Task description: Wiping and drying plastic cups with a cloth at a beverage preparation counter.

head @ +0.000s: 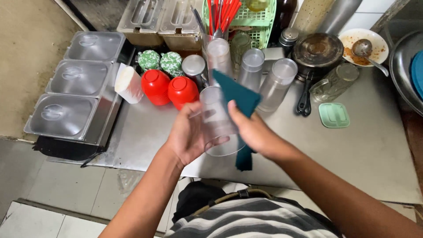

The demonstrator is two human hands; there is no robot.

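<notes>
A: Report hand status.

B: Left hand (187, 136) is wrapped around a clear plastic tumbler (218, 121), held tilted above the near edge of the steel counter (361, 150). Right hand (253, 130) pinches a dark teal cloth (240, 103) against the tumbler's wall; the cloth's tail hangs below the hand.

A: Progress?

B: Judged mid-wipe on this tumbler. Behind it, three similar clear tumblers (253, 70) stand inverted; whether they are wiped cannot be told.

A: Farther back?

B: Two red lidded pots (169, 88), then a green basket (249, 20) holding red utensils.
</notes>
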